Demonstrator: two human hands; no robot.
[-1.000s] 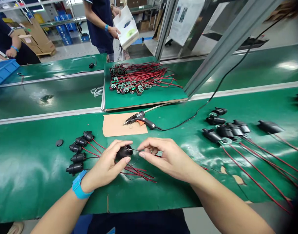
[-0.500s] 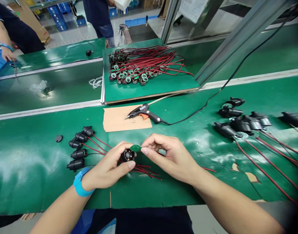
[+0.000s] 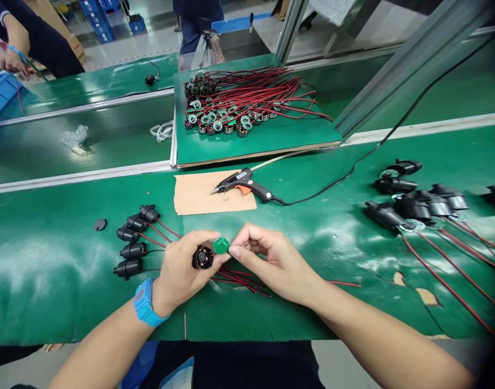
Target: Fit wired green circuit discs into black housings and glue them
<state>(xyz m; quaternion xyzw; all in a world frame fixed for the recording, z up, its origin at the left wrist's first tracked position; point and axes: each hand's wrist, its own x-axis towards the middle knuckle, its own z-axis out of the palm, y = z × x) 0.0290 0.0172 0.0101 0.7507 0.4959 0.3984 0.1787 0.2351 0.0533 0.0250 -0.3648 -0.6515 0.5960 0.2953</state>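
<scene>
I see the green worktop point(image 3: 48, 270) spanning the view. At 12 o'clock lies a raised green board point(image 3: 271, 138) heaped with red-wired parts point(image 3: 239, 105); below it a brown card point(image 3: 198, 194) carries the glue gun point(image 3: 241, 183). At 3 o'clock sit black housings point(image 3: 413, 202) with red leads, and at 9 o'clock a row of five more point(image 3: 134, 237). At centre, my left hand point(image 3: 180, 270) has its fingers curled round a black housing point(image 3: 202, 257), open end up. My right hand point(image 3: 267, 259) pinches a small green disc point(image 3: 221, 245) at its rim.
</scene>
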